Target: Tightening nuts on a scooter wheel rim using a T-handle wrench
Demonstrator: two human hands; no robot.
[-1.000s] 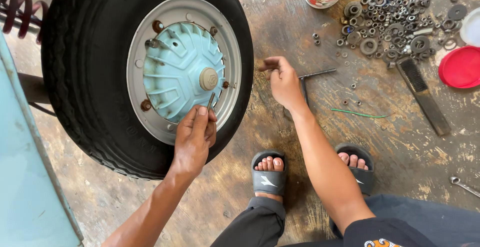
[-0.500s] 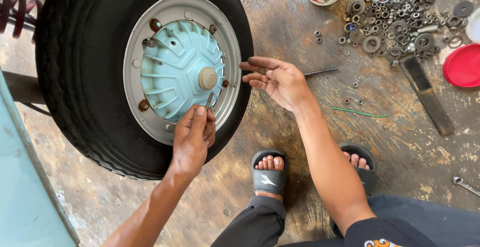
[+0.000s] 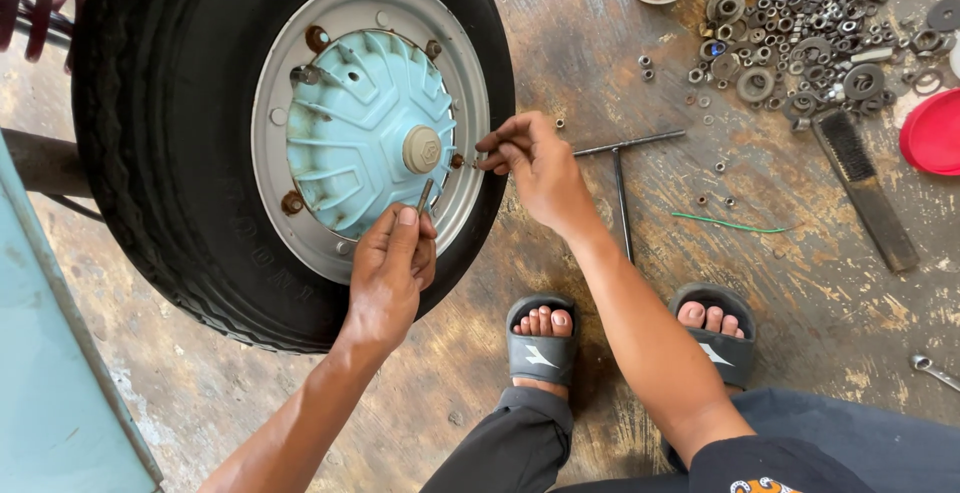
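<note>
The right hand (image 3: 535, 168) has moved to the hub's (image 3: 365, 133) three o'clock stud, pinching a small nut not yet seated, while the left hand (image 3: 390, 273) grips a thin pin at five o'clock.

**Tight at the hub, open floor mid-right**

The black tyre (image 3: 150, 153) and silver rim (image 3: 470, 103) wall off the left. Both hands crowd the rim's lower right: the left hand (image 3: 390, 273) beneath the pale blue hub cover (image 3: 360, 133), the right hand (image 3: 535, 163) beside it. Bare concrete lies open between the T-handle wrench (image 3: 620, 173) and the wire brush (image 3: 865, 188). A heap of nuts and washers (image 3: 810, 33) blocks the upper right; sandalled feet (image 3: 540, 338) close the bottom.
</note>
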